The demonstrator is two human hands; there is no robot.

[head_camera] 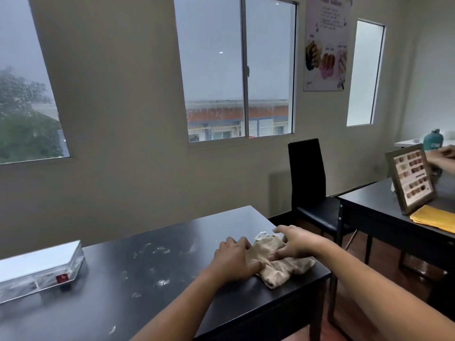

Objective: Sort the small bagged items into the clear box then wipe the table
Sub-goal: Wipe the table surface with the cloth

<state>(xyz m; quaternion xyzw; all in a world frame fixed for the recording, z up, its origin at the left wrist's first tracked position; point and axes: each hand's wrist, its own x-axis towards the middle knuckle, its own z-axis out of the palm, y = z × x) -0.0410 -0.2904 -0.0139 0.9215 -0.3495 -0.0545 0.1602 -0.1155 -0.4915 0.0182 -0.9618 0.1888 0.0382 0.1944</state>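
Both forearms reach in from the near right. Left hand (pixel 232 259) lies palm-down, fingers loosely curled, on the near-left part of the beige cloth (pixel 280 265); whether it pinches any fabric can't be told. Right hand (pixel 296 243) is spread flat, fingers apart, pressing the cloth's far-right part, gripping nothing that shows. The cloth is bunched at the right end of the dark table (pixel 138 286), close to the right edge, with something crumpled and pale just behind it, too unclear to name. White smudges (pixel 157 264) are scattered across the middle of the tabletop, left of the hands. The clear box (pixel 40 269) sits at the near left, well apart from the cloth, lid apparently on; contents not legible and no loose bagged items visible, so sorting looks done and this reads as the wipe step. To do it well: flatten the cloth into a pad, keep even palm pressure, sweep left in overlapping passes over the smudges, stop short of the box or lift it, and don't push residue off the edge. Further right: black chair (pixel 310 183), second table (pixel 384 212) with a framed chart (pixel 412 178) and yellow paper (pixel 435 219); another person's hand at the far right edge. Windows behind.
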